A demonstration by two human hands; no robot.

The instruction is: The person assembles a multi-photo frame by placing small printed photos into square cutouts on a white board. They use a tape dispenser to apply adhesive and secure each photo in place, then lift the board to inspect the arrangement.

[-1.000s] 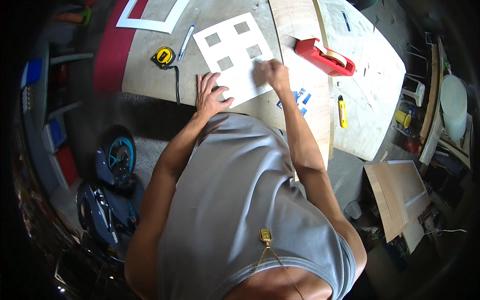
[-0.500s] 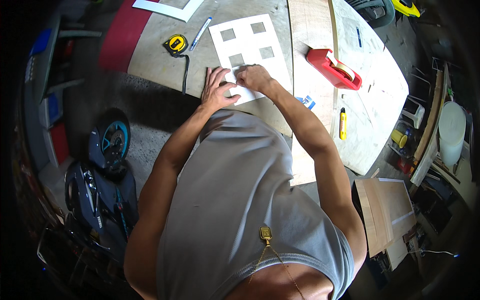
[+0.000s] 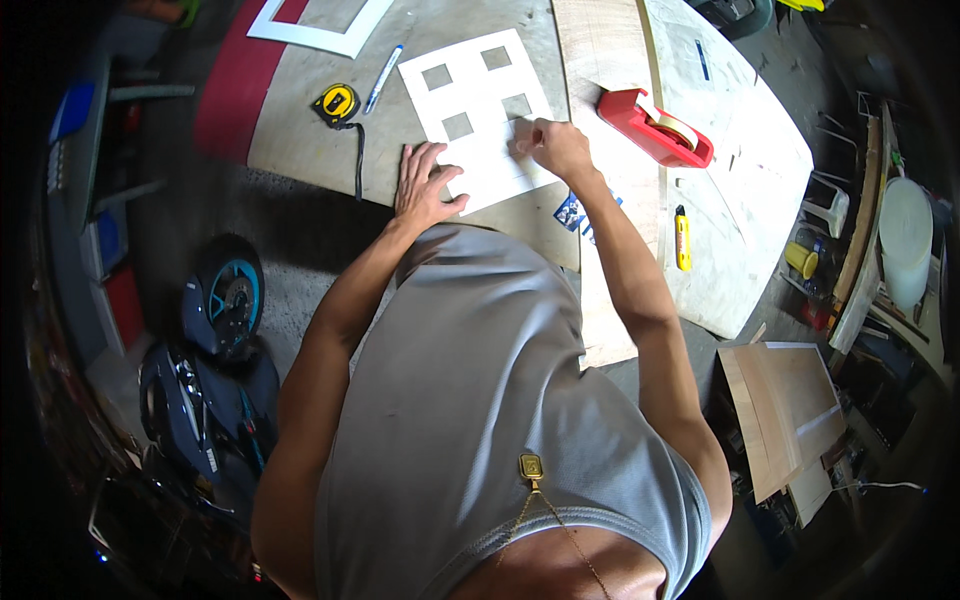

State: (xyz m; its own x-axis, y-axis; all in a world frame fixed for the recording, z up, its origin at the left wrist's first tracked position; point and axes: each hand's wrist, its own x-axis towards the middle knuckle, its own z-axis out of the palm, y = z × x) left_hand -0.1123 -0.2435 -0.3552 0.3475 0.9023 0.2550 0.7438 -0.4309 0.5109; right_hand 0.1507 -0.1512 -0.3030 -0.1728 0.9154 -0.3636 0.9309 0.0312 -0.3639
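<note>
Flat on the bench (image 3: 300,150) lay the white sheet (image 3: 485,120); my left hand (image 3: 425,185) pressed its near corner, fingers spread, to stop sliding, while my right hand (image 3: 555,145) pinched its cutout edge in a narrow grip.

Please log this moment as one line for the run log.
left hand: flat on white card | right hand: fingertips on card | red tape dispenser: beside

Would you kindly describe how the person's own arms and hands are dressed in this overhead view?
Both arms are bare from shoulder to fingertips: the left hand and right hand wear no gloves, and no watch or wristband shows. The grey sleeveless top leaves the shoulders uncovered, and a small gold pendant on a thin chain hangs at its neckline.
</note>
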